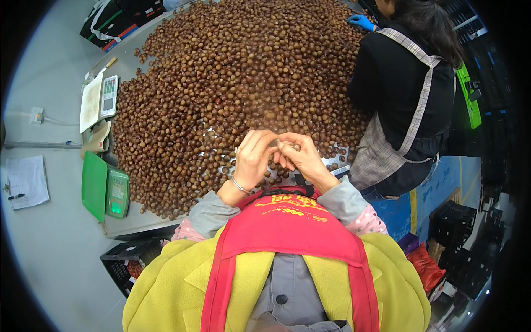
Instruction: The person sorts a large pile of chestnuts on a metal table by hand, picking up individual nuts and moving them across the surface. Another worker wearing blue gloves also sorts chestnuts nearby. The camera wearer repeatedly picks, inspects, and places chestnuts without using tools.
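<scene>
My left hand [253, 156] and my right hand [300, 155] meet over the near edge of a big heap of round brown nuts [232, 72] on a metal table [139, 222]. Both have curled fingers, the fingertips close together. What they hold is mostly hidden; a small roundish shape shows between my right fingers. A silver bangle is on my left wrist.
A white scale [92, 104] and a green scale [114, 190] line the table's left edge. Another person [404, 99] stands close at right, a blue-gloved hand [360, 22] on the heap. Black crates [127, 260] sit below. A paper [27, 182] is at far left.
</scene>
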{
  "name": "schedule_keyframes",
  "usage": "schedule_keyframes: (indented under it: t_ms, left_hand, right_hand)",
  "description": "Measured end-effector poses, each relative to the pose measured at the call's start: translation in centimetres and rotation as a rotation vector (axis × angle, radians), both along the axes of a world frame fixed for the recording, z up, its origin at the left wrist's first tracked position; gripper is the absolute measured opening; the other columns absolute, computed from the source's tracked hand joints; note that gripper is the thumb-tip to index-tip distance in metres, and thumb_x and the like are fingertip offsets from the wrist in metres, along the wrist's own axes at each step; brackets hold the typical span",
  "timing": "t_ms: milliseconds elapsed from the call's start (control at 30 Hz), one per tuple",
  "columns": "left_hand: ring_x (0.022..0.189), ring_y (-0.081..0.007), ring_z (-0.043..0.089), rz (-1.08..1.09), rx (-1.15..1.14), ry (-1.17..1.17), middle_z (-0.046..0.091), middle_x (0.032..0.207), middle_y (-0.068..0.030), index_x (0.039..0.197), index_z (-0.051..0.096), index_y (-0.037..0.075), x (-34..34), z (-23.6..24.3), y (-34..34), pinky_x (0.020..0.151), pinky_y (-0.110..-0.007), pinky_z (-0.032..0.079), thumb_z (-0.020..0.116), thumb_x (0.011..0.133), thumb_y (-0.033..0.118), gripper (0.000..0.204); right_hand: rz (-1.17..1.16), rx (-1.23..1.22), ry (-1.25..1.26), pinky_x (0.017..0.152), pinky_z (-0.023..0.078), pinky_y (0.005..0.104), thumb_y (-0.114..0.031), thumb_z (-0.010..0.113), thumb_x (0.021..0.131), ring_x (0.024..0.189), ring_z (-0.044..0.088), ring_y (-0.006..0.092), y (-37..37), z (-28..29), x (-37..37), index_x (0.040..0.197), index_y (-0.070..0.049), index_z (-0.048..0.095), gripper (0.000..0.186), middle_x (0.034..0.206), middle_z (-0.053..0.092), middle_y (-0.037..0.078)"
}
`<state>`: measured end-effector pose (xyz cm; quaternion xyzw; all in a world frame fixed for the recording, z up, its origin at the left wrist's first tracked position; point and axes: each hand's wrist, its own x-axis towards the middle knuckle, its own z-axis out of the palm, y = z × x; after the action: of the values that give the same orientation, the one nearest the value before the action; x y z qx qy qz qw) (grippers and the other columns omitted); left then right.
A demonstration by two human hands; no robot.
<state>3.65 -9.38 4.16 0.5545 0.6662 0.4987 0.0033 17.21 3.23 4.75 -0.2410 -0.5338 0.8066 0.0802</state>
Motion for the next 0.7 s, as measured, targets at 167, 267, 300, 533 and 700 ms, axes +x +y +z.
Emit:
schedule_keyframes:
  t_ms: [167,267,300,533,700]
  left_hand:
    - [0.096,-0.0357,0.067,0.014,-0.039,-0.012,0.07,0.105,-0.0157,0.107,0.068,-0.002,0.5,-1.2,-0.7,0.081,-0.042,0.056,0.075,0.081,-0.002,0.027]
    - [0.096,-0.0362,0.067,0.006,-0.062,-0.023,0.069,0.105,-0.0163,0.107,0.068,-0.003,0.7,-2.0,-0.9,0.081,-0.043,0.056,0.075,0.081,-0.003,0.027]
    - [0.096,-0.0363,0.067,0.003,-0.068,-0.028,0.069,0.106,-0.0166,0.107,0.068,-0.003,0.7,-2.2,-1.0,0.08,-0.043,0.056,0.074,0.081,-0.003,0.027]
    - [0.098,-0.0355,0.066,0.011,-0.104,-0.117,0.07,0.107,-0.0161,0.108,0.069,-0.002,0.8,-3.2,-2.0,0.083,-0.042,0.055,0.075,0.083,-0.002,0.026]
    - [0.104,-0.0339,0.063,-0.008,-0.104,-0.163,0.068,0.111,-0.0145,0.109,0.069,-0.001,0.2,-3.2,-1.9,0.086,-0.041,0.054,0.076,0.083,0.0,0.027]
  right_hand:
    - [0.005,-0.073,0.002,0.049,0.043,0.0192,-0.014,0.059,0.106,0.06,0.06,0.0059,-0.4,-1.4,0.5,0.116,0.004,0.066,0.022,0.08,0.071,0.008]
    - [-0.008,-0.144,-0.029,0.049,0.042,0.0194,-0.015,0.059,0.106,0.06,0.059,0.0058,-0.7,-2.3,0.5,0.115,0.003,0.066,0.021,0.079,0.071,0.007]
    - [-0.007,-0.155,-0.031,0.049,0.041,0.0193,-0.015,0.059,0.106,0.059,0.059,0.0058,-0.7,-2.6,0.6,0.114,0.002,0.067,0.02,0.079,0.071,0.007]
    - [0.014,-0.169,-0.063,0.05,0.041,0.0189,-0.021,0.06,0.108,0.061,0.059,0.0054,-1.6,-3.2,0.6,0.113,0.0,0.067,0.022,0.079,0.07,0.006]
    - [0.06,-0.174,0.002,0.053,0.043,0.0198,-0.027,0.06,0.109,0.065,0.06,0.0057,-1.4,-3.0,0.5,0.116,0.0,0.066,0.028,0.084,0.07,0.005]
